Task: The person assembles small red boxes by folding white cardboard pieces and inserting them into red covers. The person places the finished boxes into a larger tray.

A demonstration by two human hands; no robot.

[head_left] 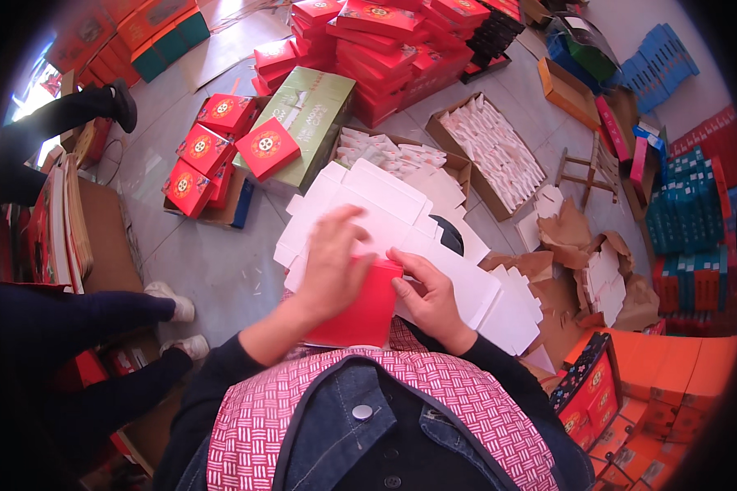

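A red cardboard box [359,309] lies in front of my lap, its plain red side facing up. Over its left part is my left hand [329,266], fingers apart and a little blurred by motion; nothing shows in them. My right hand [427,296] grips the box's far right corner, thumb on the near side and fingers bent at the edge. Just beyond the box, unfolded white box blanks [360,200] lie spread out, and further white blanks [499,303] extend to the right under my right hand. The underside of the red box is hidden.
A green carton [319,106] carries a red box [267,148]. Red boxes [377,57] are piled at the back. Open cartons hold white packets [491,155]. Right: a small wooden stool [590,172], crumpled brown paper [569,229], orange boxes [663,368]. Other people's legs [98,319] are at left.
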